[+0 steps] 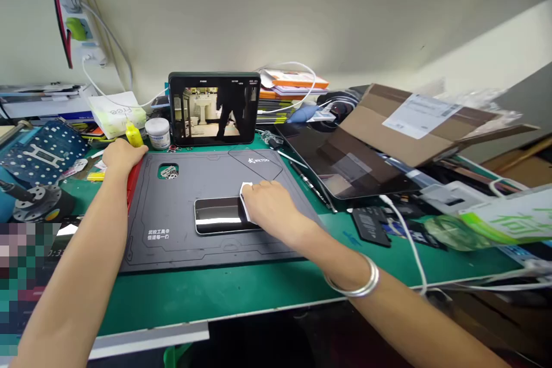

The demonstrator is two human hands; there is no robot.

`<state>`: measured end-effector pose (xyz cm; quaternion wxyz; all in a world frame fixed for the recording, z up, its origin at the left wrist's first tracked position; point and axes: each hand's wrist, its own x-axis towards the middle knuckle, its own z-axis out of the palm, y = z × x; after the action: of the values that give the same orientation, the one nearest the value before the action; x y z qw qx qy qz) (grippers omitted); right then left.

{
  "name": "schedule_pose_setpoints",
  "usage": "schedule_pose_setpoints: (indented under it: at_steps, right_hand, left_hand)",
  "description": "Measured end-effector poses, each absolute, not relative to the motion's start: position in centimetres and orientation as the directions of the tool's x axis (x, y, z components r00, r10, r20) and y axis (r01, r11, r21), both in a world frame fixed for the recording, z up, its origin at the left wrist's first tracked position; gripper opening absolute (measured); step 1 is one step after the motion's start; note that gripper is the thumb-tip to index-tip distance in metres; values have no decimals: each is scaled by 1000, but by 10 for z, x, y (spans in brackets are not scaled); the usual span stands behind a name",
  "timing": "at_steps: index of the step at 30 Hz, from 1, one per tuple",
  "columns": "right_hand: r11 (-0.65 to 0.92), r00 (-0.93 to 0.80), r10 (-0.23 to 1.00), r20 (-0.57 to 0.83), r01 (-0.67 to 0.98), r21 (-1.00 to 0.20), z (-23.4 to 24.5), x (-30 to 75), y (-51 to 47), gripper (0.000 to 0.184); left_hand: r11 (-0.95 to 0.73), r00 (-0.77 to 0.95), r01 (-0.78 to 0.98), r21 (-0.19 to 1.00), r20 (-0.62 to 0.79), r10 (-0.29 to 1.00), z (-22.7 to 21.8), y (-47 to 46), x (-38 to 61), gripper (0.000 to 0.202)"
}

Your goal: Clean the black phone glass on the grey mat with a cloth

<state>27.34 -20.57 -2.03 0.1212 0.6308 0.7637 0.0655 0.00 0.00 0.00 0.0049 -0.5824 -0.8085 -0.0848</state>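
My right hand [269, 207] is closed over a folded white wipe [246, 201], pressed onto the right part of a smartphone [219, 214]. The phone lies flat, its dark screen facing up with a bright reflection across it, and my hand covers its right end. Under it is a grey work mat [190, 184] with white lettering. Farther back on the left, my left hand [122, 155] is closed around the lower part of a small yellow needle-tip bottle [133, 134]. Most of that hand's fingers are hidden behind it.
A tablet [214, 108] stands upright behind the mat, beside a white jar [158, 133]. To the right lie a large dark screen panel [336, 161], an open cardboard box [401, 121], a pen-like tool [311, 184] and a white cable [405, 236]. A blue dotted holder [45, 152] stands left.
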Motion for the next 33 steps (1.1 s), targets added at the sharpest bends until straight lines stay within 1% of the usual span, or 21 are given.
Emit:
schedule_pose_setpoints:
  at_steps: [2, 6, 10, 12, 15, 16, 17, 18, 19, 20, 21, 22, 23, 25, 27, 30, 33]
  right_hand:
    - [199, -178, 978, -105, 946, 254, -19, 271, -210, 22]
    - [256, -233, 965, -119, 936, 241, -22, 268, -221, 23]
    - [223, -203, 974, -103, 943, 247, -21, 280, -206, 24]
    - [216, -199, 976, -89, 944, 249, -19, 285, -195, 24]
    - [249, -241, 969, -64, 937, 245, -17, 286, -188, 24]
    - [270, -264, 963, -56, 932, 241, -17, 285, -188, 23]
    - [298, -295, 954, -49, 925, 234, -16, 282, -190, 23]
    - [335, -334, 942, -44, 915, 225, -16, 278, -192, 22]
    - [382, -383, 923, -40, 899, 213, -16, 273, -195, 20]
    - [437, -439, 898, -35, 878, 197, -16, 268, -198, 18]
    - [498, -501, 865, -30, 849, 179, -17, 262, -200, 16]
    - [558, -562, 827, -22, 814, 159, -17, 256, -201, 15]
    - [612, -618, 786, -10, 778, 141, -18, 250, -201, 15]
    - [682, -688, 726, 21, 723, 111, -19, 241, -197, 15]
    - [690, -696, 715, 59, 718, 92, -21, 236, -189, 15]
    - [676, -679, 725, 118, 734, 66, -24, 235, -184, 17]
    - [730, -725, 670, 158, 682, 33, -29, 238, -188, 19]
  left_hand:
    - [306, -320, 943, 135, 102, 942, 1, -1, 0, 69]
    - [294, -310, 945, 146, 103, 945, 1, -2, -1, 69]
    - [292, -308, 947, 137, 121, 944, 2, -4, 1, 69]
    - [283, -299, 952, 119, 148, 943, 8, -14, 8, 67]
    - [228, -237, 972, 65, 232, 943, 20, -48, 29, 65]
    - [173, -178, 984, 43, 267, 947, 22, -63, 38, 65]
    - [12, -16, 1000, 15, 290, 957, 23, -80, 46, 65]
    - [-237, 227, 971, 17, 227, 947, 23, -97, 53, 63]
    - [-496, 484, 864, 86, 127, 866, 20, -114, 59, 59]
    - [-671, 677, 717, 191, 41, 735, 17, -129, 64, 58]
    - [-744, 771, 614, 264, 1, 636, 12, -141, 67, 62]
    - [-773, 808, 567, 285, -9, 590, 7, -150, 69, 65]
    - [-793, 825, 542, 279, 4, 566, 3, -156, 69, 64]
    - [-800, 824, 538, 267, 30, 565, -3, -160, 69, 54]
    - [-786, 806, 561, 260, 45, 590, -6, -156, 67, 52]
    - [-762, 775, 603, 236, 54, 630, -7, -152, 65, 64]
    - [-751, 760, 618, 231, 66, 646, -8, -158, 60, 73]
